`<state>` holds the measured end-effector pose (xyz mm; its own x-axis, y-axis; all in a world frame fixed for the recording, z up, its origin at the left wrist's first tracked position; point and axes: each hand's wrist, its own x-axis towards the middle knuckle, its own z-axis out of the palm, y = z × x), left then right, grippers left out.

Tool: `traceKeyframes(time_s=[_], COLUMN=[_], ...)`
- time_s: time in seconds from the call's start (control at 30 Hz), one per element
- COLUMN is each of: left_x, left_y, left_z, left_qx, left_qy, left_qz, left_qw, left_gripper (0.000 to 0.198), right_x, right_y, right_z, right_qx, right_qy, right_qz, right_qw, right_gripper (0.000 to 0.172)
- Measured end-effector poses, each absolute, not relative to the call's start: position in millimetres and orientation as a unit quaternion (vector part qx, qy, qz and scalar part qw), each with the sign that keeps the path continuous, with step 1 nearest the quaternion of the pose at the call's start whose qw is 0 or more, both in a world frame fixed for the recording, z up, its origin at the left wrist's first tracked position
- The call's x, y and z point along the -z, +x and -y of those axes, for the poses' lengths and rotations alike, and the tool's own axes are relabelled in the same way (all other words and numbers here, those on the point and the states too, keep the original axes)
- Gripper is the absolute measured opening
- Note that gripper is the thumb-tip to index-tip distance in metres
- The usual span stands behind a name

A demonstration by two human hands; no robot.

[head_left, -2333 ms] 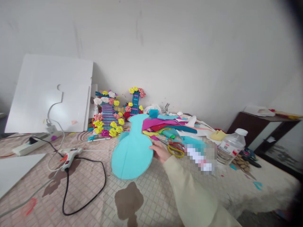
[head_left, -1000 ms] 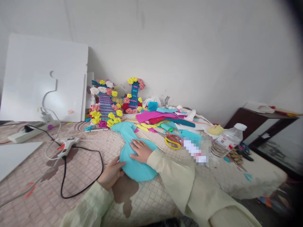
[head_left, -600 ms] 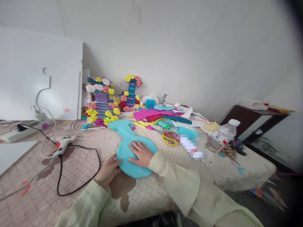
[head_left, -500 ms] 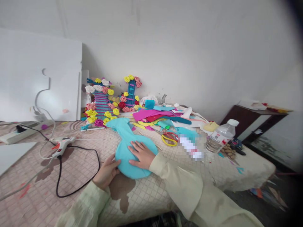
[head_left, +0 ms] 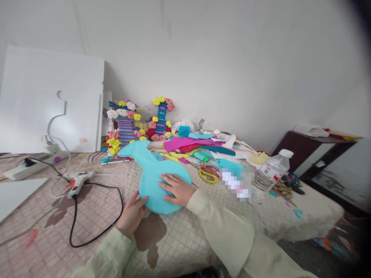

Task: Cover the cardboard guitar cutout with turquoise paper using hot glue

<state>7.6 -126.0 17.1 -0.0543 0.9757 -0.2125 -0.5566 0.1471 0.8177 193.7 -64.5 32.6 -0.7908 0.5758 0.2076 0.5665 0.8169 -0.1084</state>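
At the lower centre of the frame, the blue cutout [head_left: 153, 185] has turned further left since a moment ago, the left hand [head_left: 131, 215] pinching its edge, the right hand [head_left: 179, 190] spread on top, seemingly steadying it.

The turquoise cutout [head_left: 156, 173] had a matt, papery face, mostly smooth. The strips [head_left: 179, 144] behind it looked like matt paper too, the roses [head_left: 114, 150] like crumpled paper. The glue gun [head_left: 77, 185] and power strip [head_left: 37, 166] were smooth plastic; the bottle [head_left: 268, 175], clear glossy plastic. The white board [head_left: 31, 96] had a sheen — a bright patch glared on it — while the wall [head_left: 217, 58] was matt and scuffed. The sleeves [head_left: 223, 224] were matt cloth.
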Motion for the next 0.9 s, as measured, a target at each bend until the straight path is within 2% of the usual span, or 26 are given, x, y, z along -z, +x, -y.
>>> traceKeyframes(time_s=[0.1, 0.23, 0.47, 0.9], left_x=[-20, -23, -14, -3], left_y=[15, 20, 19, 40], left_z=[118, 106, 120, 150], left_qx=[-0.610, -0.617, -0.612, -0.586], left_qy=[0.245, 0.227, 0.201, 0.184], left_qz=[-0.406, -0.412, -0.417, -0.433], left_qw=[0.634, 0.631, 0.641, 0.660], left_gripper=[0.033, 0.031, 0.036, 0.039], right_x=[-39, -33, -14, -25], right_y=[182, 165, 167, 203], right_z=[57, 45, 50, 73], right_qx=[-0.009, -0.019, -0.053, -0.132], right_qy=[-0.351, -0.391, -0.350, -0.322], right_qz=[0.925, 0.912, 0.929, 0.935], right_qw=[0.145, 0.124, 0.105, 0.066], right_gripper=[0.053, 0.055, 0.059, 0.063])
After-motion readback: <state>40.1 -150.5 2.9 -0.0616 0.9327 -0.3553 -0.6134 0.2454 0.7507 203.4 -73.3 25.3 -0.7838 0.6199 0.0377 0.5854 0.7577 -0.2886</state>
